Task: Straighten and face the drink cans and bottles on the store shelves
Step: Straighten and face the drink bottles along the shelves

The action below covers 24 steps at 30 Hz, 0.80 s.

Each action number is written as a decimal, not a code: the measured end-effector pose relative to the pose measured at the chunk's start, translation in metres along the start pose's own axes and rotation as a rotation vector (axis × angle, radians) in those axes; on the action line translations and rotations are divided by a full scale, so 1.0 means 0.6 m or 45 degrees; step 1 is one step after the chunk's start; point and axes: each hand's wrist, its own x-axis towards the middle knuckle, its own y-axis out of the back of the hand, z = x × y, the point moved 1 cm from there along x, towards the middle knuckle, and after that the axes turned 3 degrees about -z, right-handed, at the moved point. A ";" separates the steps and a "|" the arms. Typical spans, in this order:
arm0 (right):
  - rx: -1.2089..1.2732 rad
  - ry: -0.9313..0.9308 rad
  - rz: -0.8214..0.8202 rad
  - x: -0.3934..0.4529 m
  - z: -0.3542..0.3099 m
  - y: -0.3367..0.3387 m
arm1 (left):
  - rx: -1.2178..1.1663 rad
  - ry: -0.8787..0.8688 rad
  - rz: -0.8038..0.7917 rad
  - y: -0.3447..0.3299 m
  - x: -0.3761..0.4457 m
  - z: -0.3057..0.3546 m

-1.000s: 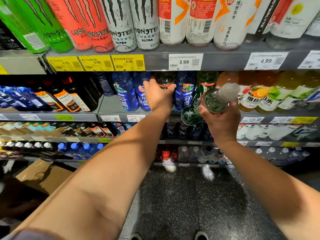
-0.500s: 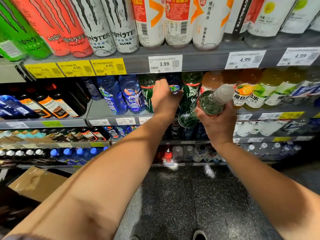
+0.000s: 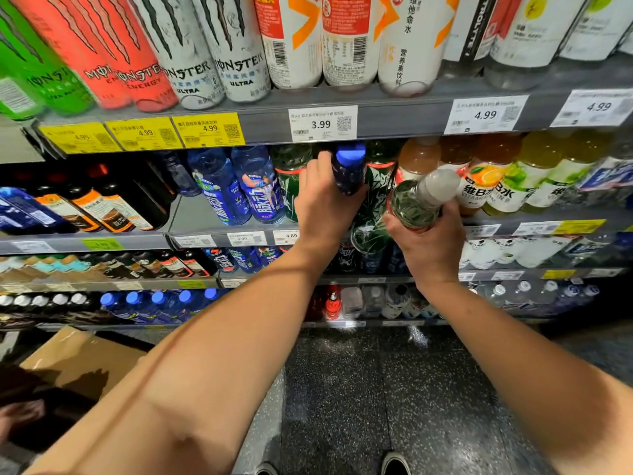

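My left hand (image 3: 323,207) grips a dark blue bottle with a blue cap (image 3: 348,168), tilted out from the second shelf (image 3: 205,231) towards me. Just in front of that shelf, my right hand (image 3: 428,241) holds a green bottle with a frosted white cap (image 3: 419,200), tipped so the cap points up and right. Green bottles (image 3: 378,180) stand on the shelf between and behind the two hands. Blue bottles (image 3: 236,190) stand to the left of my left hand, orange and yellow vitamin drinks (image 3: 493,176) to the right.
Monster cans (image 3: 191,63) and white bottles (image 3: 346,39) line the top shelf above price tags (image 3: 322,123). Lower shelves hold more bottles (image 3: 154,303). A cardboard box (image 3: 78,361) lies on the floor at the left. My shoes (image 3: 394,464) stand on the speckled floor.
My left hand has pulled the blue-capped bottle forward and out of the row, so its cap now shows. My right hand keeps the green bottle in nearly the same spot.
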 end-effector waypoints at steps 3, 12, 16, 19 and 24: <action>-0.033 0.005 -0.010 -0.002 -0.001 -0.002 | -0.197 0.130 -0.045 0.005 -0.013 0.001; -0.141 0.072 0.040 -0.014 -0.009 -0.009 | -0.511 0.294 0.034 0.039 -0.058 -0.054; -0.243 0.164 0.035 -0.026 -0.028 -0.018 | -0.679 0.412 0.115 0.077 -0.079 -0.084; -0.260 0.199 -0.002 -0.034 -0.046 -0.035 | -0.737 0.437 0.134 0.117 -0.081 -0.109; -0.179 0.203 -0.100 -0.048 -0.085 -0.086 | -0.863 0.636 0.275 0.204 -0.090 -0.170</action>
